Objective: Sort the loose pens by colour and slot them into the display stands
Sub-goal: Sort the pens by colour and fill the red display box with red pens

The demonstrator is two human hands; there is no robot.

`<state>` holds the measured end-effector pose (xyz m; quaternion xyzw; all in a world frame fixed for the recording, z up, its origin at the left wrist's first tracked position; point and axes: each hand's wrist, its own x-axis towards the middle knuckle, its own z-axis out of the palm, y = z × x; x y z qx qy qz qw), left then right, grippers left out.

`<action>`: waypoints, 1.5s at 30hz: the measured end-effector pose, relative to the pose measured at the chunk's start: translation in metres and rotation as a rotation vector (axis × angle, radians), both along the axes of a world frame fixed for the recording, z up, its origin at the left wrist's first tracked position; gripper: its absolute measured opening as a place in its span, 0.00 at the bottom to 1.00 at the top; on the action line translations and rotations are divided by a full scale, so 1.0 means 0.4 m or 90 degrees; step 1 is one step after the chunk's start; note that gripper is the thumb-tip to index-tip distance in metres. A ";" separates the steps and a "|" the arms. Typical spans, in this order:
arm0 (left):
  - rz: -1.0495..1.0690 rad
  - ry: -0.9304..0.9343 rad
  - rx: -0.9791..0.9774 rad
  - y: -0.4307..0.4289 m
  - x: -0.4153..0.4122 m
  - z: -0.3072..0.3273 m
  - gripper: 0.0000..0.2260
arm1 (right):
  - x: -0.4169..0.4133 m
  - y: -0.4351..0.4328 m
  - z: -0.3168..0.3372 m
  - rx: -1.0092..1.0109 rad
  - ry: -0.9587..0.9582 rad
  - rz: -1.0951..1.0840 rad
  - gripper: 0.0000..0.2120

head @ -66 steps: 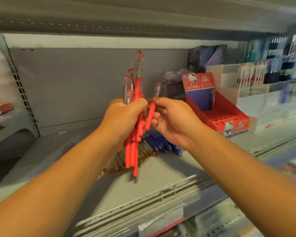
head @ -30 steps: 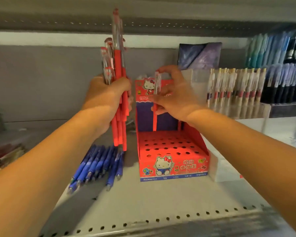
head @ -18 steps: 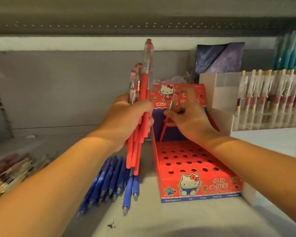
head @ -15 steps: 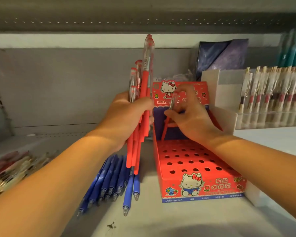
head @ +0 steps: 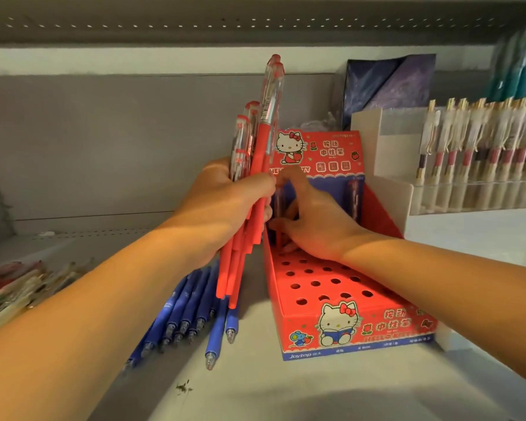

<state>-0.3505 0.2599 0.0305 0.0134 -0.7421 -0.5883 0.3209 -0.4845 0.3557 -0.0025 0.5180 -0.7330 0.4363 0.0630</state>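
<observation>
Left hand (head: 225, 208) grips the red pens (head: 260, 153); right hand (head: 313, 220) pinches one pen (head: 278, 200) over the red stand (head: 377, 325).

Glossy printed cardboard stand (head: 359, 326)

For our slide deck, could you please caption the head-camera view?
Left hand grips a bunch of red plastic pens; right hand holds a single pen at the back of the red cardboard display stand.

Your left hand (head: 225, 208), just left of the red display stand (head: 386, 325), grips a bunch of red pens (head: 260, 165) upright; your right hand (head: 315, 224), over its back row, pinches a single pen (head: 279, 197).
</observation>
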 end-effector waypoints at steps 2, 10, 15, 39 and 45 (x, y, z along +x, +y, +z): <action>0.003 -0.010 -0.016 0.004 0.001 -0.009 0.05 | 0.006 0.004 0.001 0.011 0.018 -0.008 0.24; 0.035 -0.030 -0.024 0.013 -0.010 -0.031 0.01 | 0.032 0.025 0.025 0.084 -0.024 -0.023 0.11; 0.032 -0.040 -0.040 0.003 -0.010 -0.038 0.03 | 0.026 0.039 0.033 0.075 -0.103 -0.008 0.06; 0.005 -0.092 -0.139 0.001 -0.001 -0.034 0.04 | 0.055 0.118 0.132 -0.127 -0.328 0.176 0.05; 0.005 -0.085 -0.147 0.007 -0.002 -0.029 0.07 | 0.065 0.095 0.102 -0.251 -0.400 0.155 0.03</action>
